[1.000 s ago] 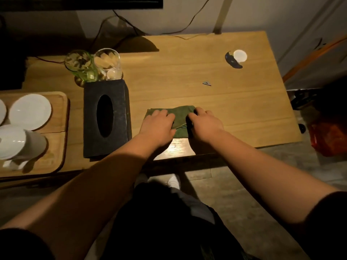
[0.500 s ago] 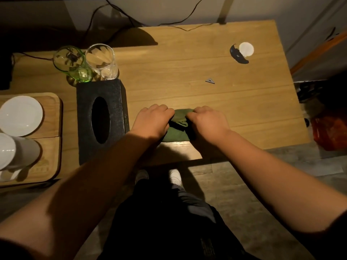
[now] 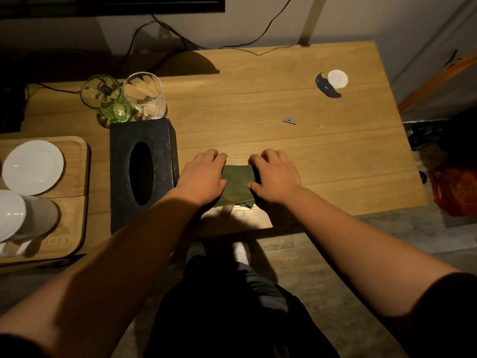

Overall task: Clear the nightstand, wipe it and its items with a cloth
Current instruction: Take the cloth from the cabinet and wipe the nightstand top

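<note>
Green cloth (image 3: 237,186) lies folded near the front edge of the wooden table (image 3: 258,104), and I have a hand on each end of it. My left hand (image 3: 204,177) lies palm down over its left side, fingers curled forward onto the wood beyond the cloth; my right hand (image 3: 275,177) does the same on the right side, thumb lying along the cloth's edge. Between them a strip of cloth shows flat. Whether my fingers pinch the fabric underneath I cannot tell.

Just left of my left hand stands a black tissue box (image 3: 143,171). Behind it, touching each other, are a green glass (image 3: 105,99) and a clear glass (image 3: 144,95). Further left a wooden tray (image 3: 74,177) carries a white saucer (image 3: 32,167) and a white cup (image 3: 23,215). Far right on the table lie a white disc (image 3: 337,78) and a dark curved piece (image 3: 326,86) beside it.
</note>
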Demonstrator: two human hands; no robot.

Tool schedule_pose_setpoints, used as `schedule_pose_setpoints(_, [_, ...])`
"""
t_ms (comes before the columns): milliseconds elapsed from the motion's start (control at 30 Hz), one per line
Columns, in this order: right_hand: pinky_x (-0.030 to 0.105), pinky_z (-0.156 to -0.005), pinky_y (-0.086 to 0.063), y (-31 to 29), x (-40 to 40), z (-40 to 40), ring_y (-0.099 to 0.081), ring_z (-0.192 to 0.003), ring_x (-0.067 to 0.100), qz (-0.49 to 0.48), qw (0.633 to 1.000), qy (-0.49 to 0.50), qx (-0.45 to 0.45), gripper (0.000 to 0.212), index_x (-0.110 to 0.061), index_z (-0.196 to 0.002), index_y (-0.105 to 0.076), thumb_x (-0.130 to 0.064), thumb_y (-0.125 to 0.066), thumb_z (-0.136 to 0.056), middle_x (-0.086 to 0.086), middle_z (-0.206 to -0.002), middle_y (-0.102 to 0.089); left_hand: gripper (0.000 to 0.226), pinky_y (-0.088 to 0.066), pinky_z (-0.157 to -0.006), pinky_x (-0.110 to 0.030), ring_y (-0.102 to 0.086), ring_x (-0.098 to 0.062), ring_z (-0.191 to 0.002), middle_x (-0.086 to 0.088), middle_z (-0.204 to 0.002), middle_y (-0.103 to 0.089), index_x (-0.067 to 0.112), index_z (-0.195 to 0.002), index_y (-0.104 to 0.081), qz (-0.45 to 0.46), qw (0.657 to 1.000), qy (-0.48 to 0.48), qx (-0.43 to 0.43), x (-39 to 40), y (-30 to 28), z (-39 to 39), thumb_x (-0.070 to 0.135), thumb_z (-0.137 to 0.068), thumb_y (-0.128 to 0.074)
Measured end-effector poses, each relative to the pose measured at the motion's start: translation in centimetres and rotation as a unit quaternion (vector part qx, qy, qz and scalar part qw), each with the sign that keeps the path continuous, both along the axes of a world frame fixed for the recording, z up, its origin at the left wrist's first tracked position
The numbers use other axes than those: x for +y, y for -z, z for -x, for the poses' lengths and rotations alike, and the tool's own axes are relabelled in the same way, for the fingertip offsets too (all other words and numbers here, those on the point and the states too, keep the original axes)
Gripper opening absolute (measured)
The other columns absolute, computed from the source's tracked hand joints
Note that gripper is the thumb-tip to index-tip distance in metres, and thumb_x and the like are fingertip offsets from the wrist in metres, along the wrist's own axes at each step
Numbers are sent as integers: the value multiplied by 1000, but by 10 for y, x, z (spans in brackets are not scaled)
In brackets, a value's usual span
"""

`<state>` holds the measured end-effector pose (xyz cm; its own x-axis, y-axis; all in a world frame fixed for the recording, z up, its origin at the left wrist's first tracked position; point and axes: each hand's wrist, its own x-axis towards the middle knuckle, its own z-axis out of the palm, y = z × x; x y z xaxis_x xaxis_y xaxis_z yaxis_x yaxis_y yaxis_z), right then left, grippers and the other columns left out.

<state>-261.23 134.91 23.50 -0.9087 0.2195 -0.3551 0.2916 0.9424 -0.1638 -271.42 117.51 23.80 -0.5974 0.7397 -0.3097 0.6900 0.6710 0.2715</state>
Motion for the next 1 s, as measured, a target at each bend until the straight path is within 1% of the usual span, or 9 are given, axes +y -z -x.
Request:
schedule_pose_setpoints(67, [45, -99, -37, 4, 1, 1, -31, -128, 29, 14, 999, -19, -23, 58, -28, -130, -47, -55, -60, -81, 5, -136, -43, 50, -45, -94, -48, -48, -31, -116, -8, -124, -52, 18, -129, -44, 44, 999, 0, -11, 1, 3, 2, 37, -86, -61])
schedule_pose_setpoints(133, [43, -97, -39, 5, 0, -1, -34, -126, 29, 33, 999, -28, -16, 50, -26, -123, -52, -50, -62, -81, 3, -131, -49, 44, -46, -91, -46, -52, -31, -109, -9, -116, -56, 19, -124, -48, 47, 998, 1, -31, -2, 6, 2, 39, -87, -60])
schedule_pose_setpoints(300, [39, -70, -50, -4, -4, -25, -57, -90, 29, 144, 989, 25, 4, 21, -20, -99, -52, -25, -64, -83, 8, -96, -63, 21, -39, -76, -32, -54, -27, -96, -10, -97, -58, 16, -105, -64, -8, 989, 38, -141, -11, 0, -2, 29, -88, -64])
schedule_pose_setpoints(433, [31, -63, -38, -20, -7, -54, -55, -83, 23, 184, 976, 84, 80, 22, -18, -96, -50, -16, -66, -82, 4, -93, -61, 17, -48, -74, -29, -62, -18, -88, 1, -93, -68, 24, -105, -66, -78, 978, 41, -190, -13, -18, -2, 24, -88, -65])
schedule_pose_setpoints(633, [28, -65, -39, -60, -22, -108, -53, -83, 15, 159, 943, 235, 176, 26, -24, -94, -50, -11, -67, -79, -7, -91, -55, 23, -53, -74, -41, -64, -14, -83, 5, -93, -70, 29, -109, -67, -134, 960, 141, -200, 12, -65, -9, 19, -89, -63])
schedule_pose_setpoints(733, [26, -64, -35, -81, -39, -143, -52, -82, 13, 152, 904, 337, 216, 27, -24, -93, -54, -8, -68, -77, -8, -88, -55, 23, -55, -72, -41, -65, -13, -81, 4, -92, -71, 28, -110, -67, -142, 944, 214, -207, 27, -85, -25, 18, -89, -63])
schedule_pose_setpoints(867, [31, -61, -48, -108, -76, -200, -60, -71, 18, 182, 813, 486, 265, 29, -20, -101, -64, -5, -69, -77, -3, -85, -62, 21, -55, -71, -39, -65, -12, -76, 3, -88, -71, 27, -107, -67, -134, 913, 322, -212, 40, -113, -64, 18, -89, -63])
schedule_pose_setpoints(933, [36, -54, -52, -121, -100, -232, -64, -63, 27, 204, 763, 542, 287, 28, -20, -98, -67, -2, -69, -77, 5, -80, -66, 21, -55, -71, -41, -66, -16, -76, 2, -85, -70, 24, -107, -67, -134, 892, 376, -214, 45, -126, -93, 16, -88, -63])
schedule_pose_setpoints(1000, [42, -52, -53, -131, -119, -258, -66, -63, 36, 218, 735, 572, 291, 22, -16, -92, -68, 0, -69, -78, 15, -76, -68, 22, -54, -73, -42, -66, -17, -79, 1, -88, -71, 23, -108, -67, -132, 875, 417, -207, 47, -135, -118, 15, -87, -63])
